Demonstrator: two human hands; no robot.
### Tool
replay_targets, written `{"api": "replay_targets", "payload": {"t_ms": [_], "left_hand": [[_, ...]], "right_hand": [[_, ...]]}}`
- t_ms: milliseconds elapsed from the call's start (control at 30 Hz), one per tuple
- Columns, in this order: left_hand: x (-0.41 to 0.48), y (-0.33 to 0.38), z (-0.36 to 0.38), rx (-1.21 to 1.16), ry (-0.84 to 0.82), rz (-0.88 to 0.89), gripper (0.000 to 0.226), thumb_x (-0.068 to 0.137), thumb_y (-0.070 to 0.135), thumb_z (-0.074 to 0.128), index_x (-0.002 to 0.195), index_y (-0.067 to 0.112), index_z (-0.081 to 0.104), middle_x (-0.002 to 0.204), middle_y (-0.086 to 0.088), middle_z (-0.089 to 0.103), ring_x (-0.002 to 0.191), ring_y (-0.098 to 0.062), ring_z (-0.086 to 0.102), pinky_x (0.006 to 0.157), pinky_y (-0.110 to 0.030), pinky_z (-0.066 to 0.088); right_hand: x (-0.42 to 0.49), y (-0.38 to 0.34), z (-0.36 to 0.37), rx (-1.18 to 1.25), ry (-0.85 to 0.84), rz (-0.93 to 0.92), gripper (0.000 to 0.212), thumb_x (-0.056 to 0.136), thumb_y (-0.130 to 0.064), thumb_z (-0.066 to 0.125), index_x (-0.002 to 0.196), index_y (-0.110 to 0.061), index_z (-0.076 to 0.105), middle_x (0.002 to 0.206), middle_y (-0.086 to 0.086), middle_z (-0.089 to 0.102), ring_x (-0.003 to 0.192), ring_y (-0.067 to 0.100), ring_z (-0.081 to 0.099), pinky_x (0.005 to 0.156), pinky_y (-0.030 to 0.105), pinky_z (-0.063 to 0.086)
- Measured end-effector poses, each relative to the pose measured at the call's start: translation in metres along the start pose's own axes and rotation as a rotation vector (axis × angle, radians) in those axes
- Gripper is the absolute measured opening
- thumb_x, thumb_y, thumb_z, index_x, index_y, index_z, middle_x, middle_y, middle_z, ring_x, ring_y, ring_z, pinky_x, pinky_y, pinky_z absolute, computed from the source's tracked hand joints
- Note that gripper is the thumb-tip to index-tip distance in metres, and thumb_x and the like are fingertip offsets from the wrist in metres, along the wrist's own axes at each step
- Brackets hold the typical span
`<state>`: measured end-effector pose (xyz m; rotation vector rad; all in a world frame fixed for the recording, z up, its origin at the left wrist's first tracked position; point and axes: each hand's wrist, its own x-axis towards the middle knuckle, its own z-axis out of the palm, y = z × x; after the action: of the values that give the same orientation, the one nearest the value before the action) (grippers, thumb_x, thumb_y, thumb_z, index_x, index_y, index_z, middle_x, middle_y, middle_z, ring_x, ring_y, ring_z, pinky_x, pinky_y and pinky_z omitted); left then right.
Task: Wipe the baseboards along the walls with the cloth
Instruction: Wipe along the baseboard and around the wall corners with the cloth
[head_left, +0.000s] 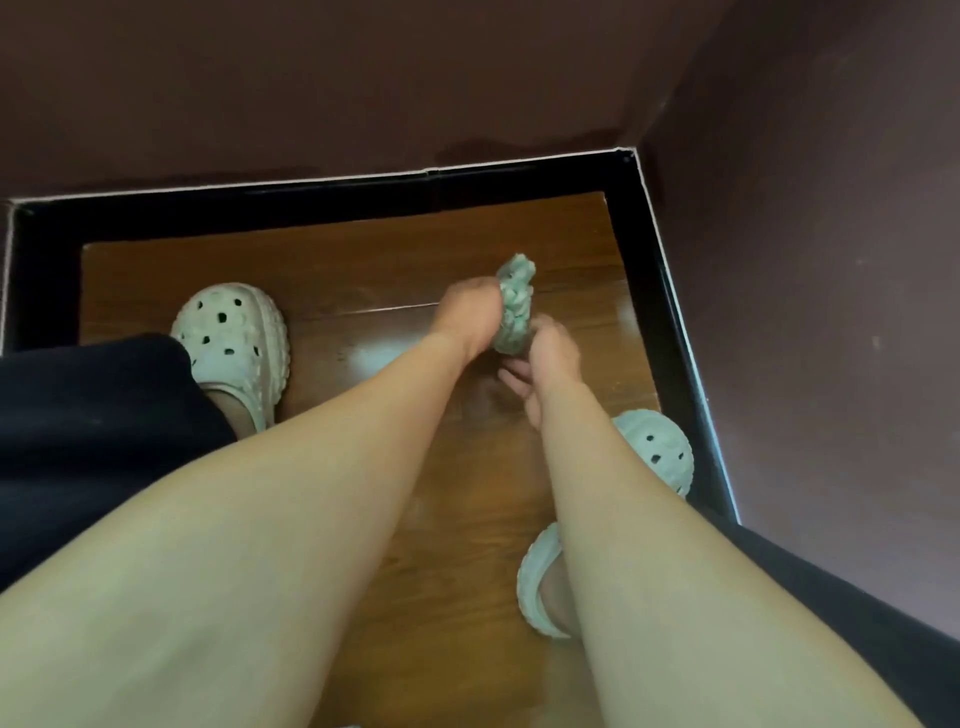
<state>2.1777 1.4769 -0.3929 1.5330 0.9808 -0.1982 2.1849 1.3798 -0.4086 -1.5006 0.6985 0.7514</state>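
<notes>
Both hands met over the glossy brown wooden floor (363, 270) in the corner of the room, with a crumpled pale-green and white cloth (515, 304) held between them. The left hand (467, 314) was clenched round the cloth's middle, its fingers wrapped on from the left side. The right hand (551, 358) held the near end; it looked like a pinch with a few fingers hanging loose beneath, though blur hid the detail.

The cloth was bunched into a thick roll. Its long axis ran from the person toward the far wall, and its free tip pointed at the far black baseboard (311, 210). It touched neither that strip nor the black baseboard on the right (670, 322), and it seemed to hang clear of the floor.

The step in hand looked like readying the cloth, by gathering or wringing it, rather than wiping. The next move would call for one hand to take the wad, lower it to a baseboard, press it flat against the black face and draw it along toward the corner. A pale-green perforated clog (655, 452) stood just beside the right strip and would crowd that stretch.
</notes>
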Motion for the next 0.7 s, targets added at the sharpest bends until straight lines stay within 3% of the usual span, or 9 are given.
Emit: {"api": "replay_targets", "payload": {"t_ms": [100, 167, 267, 400, 567, 700], "left_hand": [[-0.028, 0.007, -0.002, 0.041, -0.026, 0.027, 0.045, 0.101, 0.038, 0.037, 0.113, 0.01, 0.069, 0.113, -0.011, 0.07, 0.101, -0.025, 0.066, 0.087, -0.034, 0.051], [-0.049, 0.008, -0.009, 0.059, -0.057, 0.04, 0.049, 0.099, 0.052, 0.042, 0.113, 0.013, 0.07, 0.109, -0.006, 0.071, 0.092, -0.018, 0.066, 0.081, -0.031, 0.05], [-0.077, 0.007, -0.028, 0.176, -0.096, 0.09, 0.057, 0.087, 0.064, 0.06, 0.113, 0.013, 0.066, 0.109, -0.005, 0.07, 0.095, -0.019, 0.067, 0.088, -0.034, 0.055], [-0.106, 0.006, -0.053, 0.241, -0.011, 0.113, 0.049, 0.082, 0.042, 0.076, 0.116, 0.008, 0.063, 0.106, -0.006, 0.069, 0.088, -0.018, 0.067, 0.068, -0.026, 0.05], [-0.145, 0.011, -0.078, 0.146, 0.154, 0.089, 0.026, 0.088, 0.023, 0.064, 0.106, 0.006, 0.069, 0.099, -0.007, 0.071, 0.088, -0.025, 0.068, 0.082, -0.029, 0.055], [-0.17, 0.022, -0.083, -0.079, 0.2, 0.028, 0.059, 0.07, 0.03, 0.069, 0.123, 0.005, 0.062, 0.106, -0.01, 0.071, 0.091, -0.03, 0.072, 0.09, -0.044, 0.059]], "right_hand": [[-0.018, -0.004, -0.002, 0.074, -0.049, -0.001, 0.035, 0.093, -0.035, 0.05, 0.126, -0.027, 0.061, 0.115, 0.008, 0.069, 0.102, 0.028, 0.068, 0.076, 0.037, 0.057], [-0.033, -0.004, -0.013, 0.125, -0.081, -0.016, 0.031, 0.093, -0.026, 0.054, 0.122, -0.02, 0.063, 0.111, 0.01, 0.072, 0.099, 0.029, 0.07, 0.08, 0.04, 0.058], [-0.055, -0.005, -0.029, 0.223, -0.102, -0.019, 0.036, 0.09, -0.005, 0.056, 0.125, -0.011, 0.061, 0.11, 0.015, 0.071, 0.1, 0.03, 0.069, 0.091, 0.045, 0.057], [-0.09, -0.003, -0.028, 0.21, -0.142, -0.091, 0.047, 0.086, 0.008, 0.057, 0.127, -0.013, 0.055, 0.116, 0.018, 0.066, 0.102, 0.032, 0.068, 0.09, 0.045, 0.057], [-0.133, -0.005, -0.023, 0.149, -0.215, -0.203, 0.045, 0.083, 0.003, 0.065, 0.123, -0.016, 0.06, 0.113, 0.014, 0.069, 0.094, 0.028, 0.072, 0.074, 0.034, 0.06], [-0.156, -0.011, -0.033, 0.113, -0.258, -0.26, 0.05, 0.081, -0.004, 0.074, 0.128, -0.016, 0.061, 0.114, 0.013, 0.07, 0.092, 0.027, 0.071, 0.067, 0.03, 0.055]]}}
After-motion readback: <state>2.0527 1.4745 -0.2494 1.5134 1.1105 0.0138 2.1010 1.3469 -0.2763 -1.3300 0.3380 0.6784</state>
